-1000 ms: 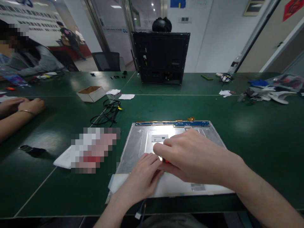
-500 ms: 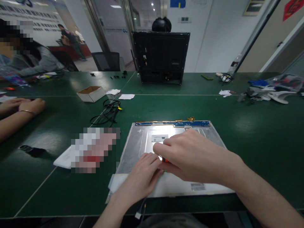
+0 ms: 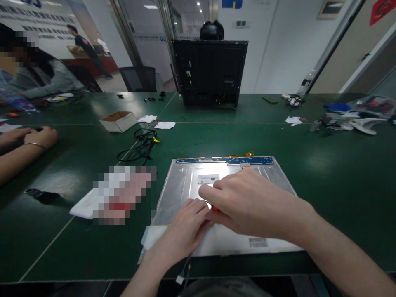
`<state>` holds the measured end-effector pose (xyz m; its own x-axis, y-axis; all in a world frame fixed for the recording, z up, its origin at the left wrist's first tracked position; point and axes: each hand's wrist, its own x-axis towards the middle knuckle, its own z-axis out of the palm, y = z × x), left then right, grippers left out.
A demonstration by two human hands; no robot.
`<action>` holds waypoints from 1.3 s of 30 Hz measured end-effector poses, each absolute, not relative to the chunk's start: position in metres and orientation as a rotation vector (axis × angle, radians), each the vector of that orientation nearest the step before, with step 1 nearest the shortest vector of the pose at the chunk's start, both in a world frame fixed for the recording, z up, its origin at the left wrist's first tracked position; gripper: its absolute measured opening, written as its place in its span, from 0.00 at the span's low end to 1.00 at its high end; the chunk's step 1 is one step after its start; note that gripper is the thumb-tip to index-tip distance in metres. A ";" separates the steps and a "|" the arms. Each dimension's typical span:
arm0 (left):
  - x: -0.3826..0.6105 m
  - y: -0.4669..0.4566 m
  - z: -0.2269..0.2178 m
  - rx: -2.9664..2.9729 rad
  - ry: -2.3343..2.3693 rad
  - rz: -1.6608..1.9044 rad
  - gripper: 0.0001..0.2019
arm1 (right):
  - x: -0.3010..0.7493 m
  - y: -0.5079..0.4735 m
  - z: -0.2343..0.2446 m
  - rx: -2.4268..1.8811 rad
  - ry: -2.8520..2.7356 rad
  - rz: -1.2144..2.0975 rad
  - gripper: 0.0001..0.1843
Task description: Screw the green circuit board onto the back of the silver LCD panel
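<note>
The right hand [image 3: 247, 198] is closed around a small orange item [image 3: 215, 208], mostly hidden by the fingers, while the left hand [image 3: 188, 225] lies back-up with its fingertips beside it; whether these pinch anything cannot be told. The 2 hands meet over the middle of a flat metal-backed panel [image 3: 171, 185], which rests on the green table [image 3: 343, 189] at its near edge. Too much force could make the orange item slip, scratching the panel or jabbing the left fingers; a forearm catching the cable [image 3: 187, 266] might tug it. The panel's long axis seems to run left to right, its blue circuit board [image 3: 222, 161] lying along the far side; the orange item's direction is hidden.
</note>
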<state>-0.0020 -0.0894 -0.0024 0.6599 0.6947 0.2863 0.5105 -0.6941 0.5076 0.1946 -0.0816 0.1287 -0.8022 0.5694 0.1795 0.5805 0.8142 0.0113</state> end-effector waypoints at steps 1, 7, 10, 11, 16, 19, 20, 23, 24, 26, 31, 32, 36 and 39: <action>-0.002 -0.089 -0.003 2.497 0.944 0.666 0.08 | 0.194 -0.081 0.128 -0.904 -2.826 -0.102 0.04; -0.002 -0.090 -0.002 2.502 0.948 0.660 0.08 | 0.194 -0.080 0.127 -0.917 -2.804 -0.141 0.05; -0.001 -0.091 0.001 2.499 0.953 0.646 0.08 | 0.194 -0.081 0.128 -0.933 -2.806 -0.148 0.06; -0.001 -0.091 0.001 2.497 0.954 0.644 0.08 | 0.194 -0.082 0.128 -0.939 -2.807 -0.147 0.06; -0.001 -0.091 0.002 2.487 0.948 0.640 0.08 | 0.194 -0.082 0.130 -0.956 -2.816 -0.142 0.06; -0.002 -0.091 0.001 2.479 0.960 0.631 0.08 | 0.193 -0.082 0.130 -0.962 -2.824 -0.140 0.06; -0.002 -0.091 0.001 2.476 0.965 0.625 0.08 | 0.193 -0.082 0.130 -0.959 -2.828 -0.139 0.06; -0.001 -0.092 0.002 2.475 0.965 0.615 0.09 | 0.193 -0.081 0.130 -0.951 -2.831 -0.141 0.05; -0.001 -0.092 0.002 2.477 0.965 0.616 0.08 | 0.193 -0.081 0.130 -0.950 -2.830 -0.140 0.06; -0.001 -0.092 0.002 2.479 0.968 0.615 0.08 | 0.193 -0.082 0.130 -0.943 -2.833 -0.135 0.05; -0.001 -0.093 0.003 2.491 0.971 0.629 0.08 | 0.197 -0.083 0.134 -0.919 -2.836 -0.098 0.05; -0.001 -0.093 0.003 2.491 0.969 0.631 0.08 | 0.197 -0.083 0.135 -0.919 -2.834 -0.087 0.05; -0.001 -0.093 0.003 2.470 0.985 0.607 0.08 | 0.199 -0.083 0.137 -0.936 -2.828 -0.066 0.06; -0.001 -0.093 0.003 2.460 0.991 0.605 0.07 | 0.199 -0.083 0.138 -0.945 -2.827 -0.068 0.06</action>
<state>-0.0013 -0.0930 0.0032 0.6517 0.7210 0.2355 0.5389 -0.6586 0.5252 0.1992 -0.0828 0.1380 -0.7874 0.5938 0.1654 0.6011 0.7992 -0.0075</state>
